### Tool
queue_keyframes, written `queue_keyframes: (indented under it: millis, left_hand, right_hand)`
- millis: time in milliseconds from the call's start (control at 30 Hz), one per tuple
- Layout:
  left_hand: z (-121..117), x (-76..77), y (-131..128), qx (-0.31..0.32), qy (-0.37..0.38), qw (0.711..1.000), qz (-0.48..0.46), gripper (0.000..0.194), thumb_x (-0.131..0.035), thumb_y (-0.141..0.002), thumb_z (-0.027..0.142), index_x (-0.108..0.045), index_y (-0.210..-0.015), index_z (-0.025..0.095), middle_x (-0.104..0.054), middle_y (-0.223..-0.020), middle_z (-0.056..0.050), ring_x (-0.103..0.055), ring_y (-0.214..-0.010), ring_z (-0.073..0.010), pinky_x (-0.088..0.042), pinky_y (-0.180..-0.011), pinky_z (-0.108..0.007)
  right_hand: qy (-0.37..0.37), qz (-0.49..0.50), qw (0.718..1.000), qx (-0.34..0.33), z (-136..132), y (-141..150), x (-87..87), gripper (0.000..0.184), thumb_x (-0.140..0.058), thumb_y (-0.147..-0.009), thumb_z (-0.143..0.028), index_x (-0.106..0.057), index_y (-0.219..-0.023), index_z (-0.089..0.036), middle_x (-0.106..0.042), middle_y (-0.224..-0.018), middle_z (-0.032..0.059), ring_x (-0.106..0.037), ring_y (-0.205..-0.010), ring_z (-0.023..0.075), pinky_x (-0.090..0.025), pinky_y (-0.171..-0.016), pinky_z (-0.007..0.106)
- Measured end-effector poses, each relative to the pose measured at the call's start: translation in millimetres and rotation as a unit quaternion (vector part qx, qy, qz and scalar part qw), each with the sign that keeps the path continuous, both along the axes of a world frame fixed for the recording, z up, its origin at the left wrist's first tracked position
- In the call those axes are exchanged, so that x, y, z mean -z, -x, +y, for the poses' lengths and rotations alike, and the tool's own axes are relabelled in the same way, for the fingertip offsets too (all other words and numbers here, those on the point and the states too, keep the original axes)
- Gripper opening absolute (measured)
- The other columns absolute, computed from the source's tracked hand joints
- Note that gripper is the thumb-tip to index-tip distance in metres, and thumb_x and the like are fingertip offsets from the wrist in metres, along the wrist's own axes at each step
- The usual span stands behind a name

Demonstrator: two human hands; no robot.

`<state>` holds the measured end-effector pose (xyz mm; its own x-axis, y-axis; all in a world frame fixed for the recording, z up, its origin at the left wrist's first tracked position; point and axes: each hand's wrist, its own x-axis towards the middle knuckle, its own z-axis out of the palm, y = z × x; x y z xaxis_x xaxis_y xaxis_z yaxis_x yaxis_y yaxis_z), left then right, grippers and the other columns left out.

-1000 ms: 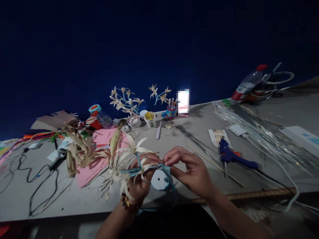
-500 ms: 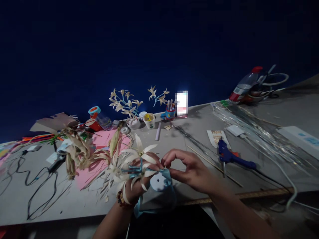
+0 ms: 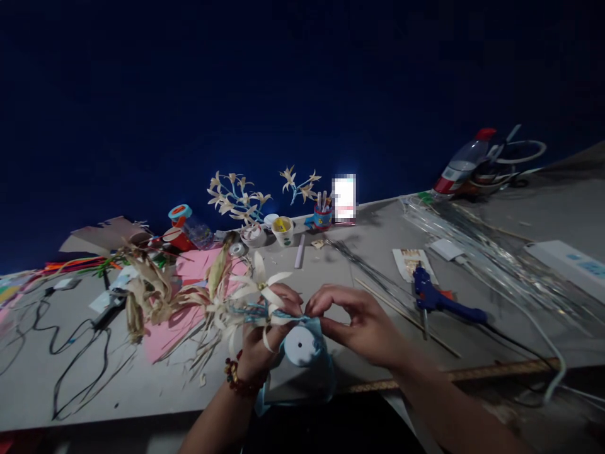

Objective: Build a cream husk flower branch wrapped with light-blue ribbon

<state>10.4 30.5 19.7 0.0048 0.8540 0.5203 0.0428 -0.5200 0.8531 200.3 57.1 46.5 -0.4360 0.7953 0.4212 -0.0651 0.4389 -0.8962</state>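
The left hand (image 3: 268, 337) is closed around the blue-wrapped stems of a pale flower spray (image 3: 262, 287), whose petals fan out over its fingers. The right hand (image 3: 352, 318) is partly curled, thumb and forefinger pinched on blue ribbon (image 3: 312, 325) at the end of the stems, fingertips close to the left hand's. A white, round spool (image 3: 300, 345) hangs just below the fingertips, and a loop of ribbon droops under it, over the front edge of the bench (image 3: 155, 394).

That edge runs just under both wrists; a patterned strip (image 3: 501, 368) lies along it on the right. Between the hands and the cups at the back there is open bench top, with only a pale lilac stick (image 3: 299, 251) standing out on it.

To the left, the flower spray reaches close to dried husks (image 3: 151, 290) and pink paper (image 3: 172, 331), which crowd that side, with black cables (image 3: 57, 372) beyond. To the right, a thin wooden stick (image 3: 406, 316) slants near the right hand, then a blue glue gun (image 3: 437, 299) with its cord trailing toward the edge. Thin wires (image 3: 363, 260) lie behind the stick. At the back stand a white cup (image 3: 283, 232) and a blue mug (image 3: 322, 217) of pens.
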Motion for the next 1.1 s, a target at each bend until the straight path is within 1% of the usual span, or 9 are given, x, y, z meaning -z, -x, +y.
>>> queue_keyframes:
  millis: [100, 233, 300, 467, 633, 733, 833, 1000, 1100]
  left_hand:
    - [-1, 2.2, -4, 0.021, 0.045, 0.998, -0.042, 0.014, -0.072, -0.085, 0.034, -0.071, -0.09, 0.02, -0.065, -0.088, -0.007, -0.063, -0.087, -0.0243, -0.054, -0.08, -0.039]
    - [-3, 5.3, -7, 0.007, 0.077, 0.996, -0.037, 0.01, -0.072, -0.084, 0.028, -0.073, -0.086, 0.019, -0.063, -0.087, -0.006, -0.062, -0.087, -0.0233, -0.052, -0.081, -0.037]
    - [-4, 5.3, -6, 0.0, 0.083, 0.996, -0.027, 0.007, -0.071, -0.086, 0.025, -0.074, -0.083, 0.019, -0.062, -0.087, -0.006, -0.062, -0.087, -0.0222, -0.05, -0.082, -0.036]
    - [-8, 2.8, -7, -0.009, 0.12, 0.993, -0.012, 0.005, -0.069, -0.087, 0.022, -0.072, -0.089, 0.02, -0.063, -0.094, -0.006, -0.062, -0.092, -0.0219, -0.051, -0.084, -0.034]
    - [-17, 4.2, -14, -0.025, 0.145, 0.988, -0.055, 0.009, -0.067, -0.088, 0.026, -0.069, -0.095, 0.02, -0.066, -0.095, -0.005, -0.064, -0.095, -0.0222, -0.05, -0.091, -0.035]
    - [-22, 4.3, -17, -0.048, 0.173, 0.981, -0.074, 0.013, -0.069, -0.087, 0.029, -0.069, -0.094, 0.019, -0.067, -0.094, -0.005, -0.063, -0.091, -0.0212, -0.05, -0.086, -0.033]
    - [-26, 4.4, -17, -0.059, 0.197, 0.977, -0.059, 0.013, -0.069, -0.087, 0.03, -0.069, -0.094, 0.018, -0.069, -0.091, -0.004, -0.063, -0.088, -0.02, -0.05, -0.084, -0.031]
    - [-28, 11.8, -12, -0.048, 0.194, 0.979, -0.048, 0.009, -0.069, -0.087, 0.025, -0.07, -0.093, 0.019, -0.069, -0.091, -0.004, -0.062, -0.092, -0.0204, -0.048, -0.089, -0.032]
    - [-28, 17.5, -9, -0.023, 0.229, 0.971, -0.062, 0.008, -0.07, -0.086, 0.024, -0.07, -0.092, 0.018, -0.068, -0.089, -0.003, -0.061, -0.089, -0.0185, -0.048, -0.085, -0.03]
  right_hand:
    - [-0.095, -0.007, 0.994, 0.046, -4, 2, 3.0, 0.009, -0.068, -0.087, -0.013, -0.066, -0.084, -0.021, -0.074, -0.084, 0.0039, -0.07, -0.082, 0.0188, -0.053, -0.076, 0.032]
    - [-0.196, -0.009, 0.975, 0.101, -7, 6, 5.4, 0.013, -0.065, -0.087, -0.009, -0.061, -0.086, -0.022, -0.074, -0.082, 0.0028, -0.07, -0.08, 0.018, -0.051, -0.078, 0.033]
    - [-0.217, -0.017, 0.968, 0.123, -8, 8, 6.9, 0.014, -0.064, -0.087, -0.009, -0.061, -0.088, -0.022, -0.075, -0.082, 0.0028, -0.07, -0.08, 0.018, -0.05, -0.078, 0.034]
    - [-0.263, -0.076, 0.948, 0.162, -13, 8, 10.9, 0.012, -0.06, -0.087, -0.01, -0.062, -0.092, -0.021, -0.076, -0.09, 0.0049, -0.068, -0.081, 0.0199, -0.047, -0.08, 0.037]
    - [-0.307, -0.115, 0.921, 0.21, -18, 11, 16.3, 0.011, -0.058, -0.089, -0.011, -0.063, -0.093, -0.02, -0.077, -0.09, 0.005, -0.065, -0.08, 0.0198, -0.045, -0.082, 0.039]
    - [-0.325, -0.125, 0.908, 0.232, -20, 14, 21.3, 0.011, -0.057, -0.09, -0.011, -0.063, -0.093, -0.02, -0.077, -0.09, 0.005, -0.065, -0.079, 0.02, -0.044, -0.082, 0.039]
    - [-0.33, -0.127, 0.904, 0.241, -22, 16, 25.8, 0.012, -0.058, -0.089, -0.011, -0.063, -0.094, -0.021, -0.077, -0.089, 0.0048, -0.066, -0.078, 0.0204, -0.045, -0.081, 0.039]
    - [-0.282, -0.113, 0.927, 0.22, -28, 16, 30.3, 0.013, -0.059, -0.087, -0.011, -0.061, -0.094, -0.022, -0.076, -0.089, 0.0052, -0.068, -0.08, 0.0217, -0.047, -0.079, 0.041]
    - [-0.264, -0.102, 0.935, 0.215, -32, 16, 34.9, 0.016, -0.061, -0.087, -0.01, -0.061, -0.096, -0.023, -0.076, -0.089, 0.0051, -0.069, -0.081, 0.0225, -0.048, -0.079, 0.041]
